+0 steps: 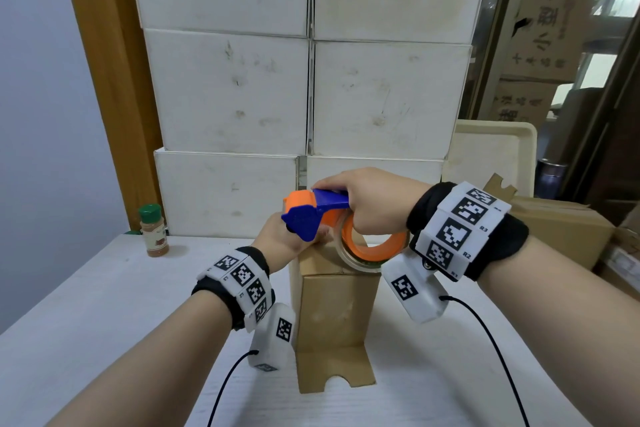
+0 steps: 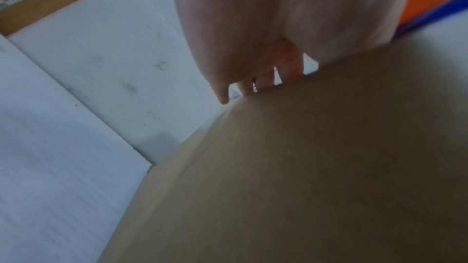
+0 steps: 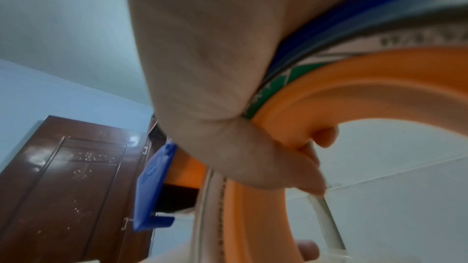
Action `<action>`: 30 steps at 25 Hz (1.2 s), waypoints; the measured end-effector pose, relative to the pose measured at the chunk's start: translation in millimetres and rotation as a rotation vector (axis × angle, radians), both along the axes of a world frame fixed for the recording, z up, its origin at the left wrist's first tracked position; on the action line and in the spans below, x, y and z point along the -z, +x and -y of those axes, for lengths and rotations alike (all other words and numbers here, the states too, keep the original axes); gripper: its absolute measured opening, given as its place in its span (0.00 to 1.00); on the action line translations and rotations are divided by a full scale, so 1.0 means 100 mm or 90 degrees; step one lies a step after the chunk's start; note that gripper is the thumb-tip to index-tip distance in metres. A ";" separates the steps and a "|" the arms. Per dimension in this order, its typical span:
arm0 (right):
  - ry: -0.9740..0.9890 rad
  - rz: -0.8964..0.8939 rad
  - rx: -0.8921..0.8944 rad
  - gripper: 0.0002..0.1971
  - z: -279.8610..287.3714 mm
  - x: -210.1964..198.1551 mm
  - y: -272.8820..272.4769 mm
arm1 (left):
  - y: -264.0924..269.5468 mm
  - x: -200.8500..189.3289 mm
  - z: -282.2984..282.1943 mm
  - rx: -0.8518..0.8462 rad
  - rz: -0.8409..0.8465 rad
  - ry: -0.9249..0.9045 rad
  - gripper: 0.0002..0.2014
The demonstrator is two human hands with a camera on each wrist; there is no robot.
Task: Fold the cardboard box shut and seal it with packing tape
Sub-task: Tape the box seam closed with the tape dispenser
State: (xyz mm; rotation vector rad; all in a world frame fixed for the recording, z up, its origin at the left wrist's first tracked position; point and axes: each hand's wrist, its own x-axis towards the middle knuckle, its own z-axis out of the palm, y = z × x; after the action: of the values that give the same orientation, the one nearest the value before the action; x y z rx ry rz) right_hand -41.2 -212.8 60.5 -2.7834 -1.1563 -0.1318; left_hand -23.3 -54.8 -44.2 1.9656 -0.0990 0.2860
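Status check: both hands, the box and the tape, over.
Right hand grips tape dispenser over box top. Left hand steadies cardboard box, fingers over the far edge. Lower flap open. Nothing in the way.

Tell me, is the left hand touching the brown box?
Touching. The head view shows the left hand resting on top of the cardboard box; in the left wrist view its fingers meet the edge.

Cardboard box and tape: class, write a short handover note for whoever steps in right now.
Right hand grips the tape dispenser, its roll resting on the top of the cardboard box.
Left hand rests on the box's top far-left edge, steadying it.
Box stands upright on the white table, top flaps folded shut.
Done: top closed.
Left: run tape over the top seam, cut it, press down. A bottom flap sticks out.
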 end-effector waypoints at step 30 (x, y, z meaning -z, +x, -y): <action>0.029 0.000 0.013 0.31 0.00 0.01 0.01 | -0.33 -0.08 -0.05 0.049 -0.056 -0.474 0.15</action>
State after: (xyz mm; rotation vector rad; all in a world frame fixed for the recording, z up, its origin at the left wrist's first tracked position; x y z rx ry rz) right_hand -40.0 -213.2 59.2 -2.7562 -1.1108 -0.1588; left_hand -56.1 -50.2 -36.4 1.2289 -0.0052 0.1522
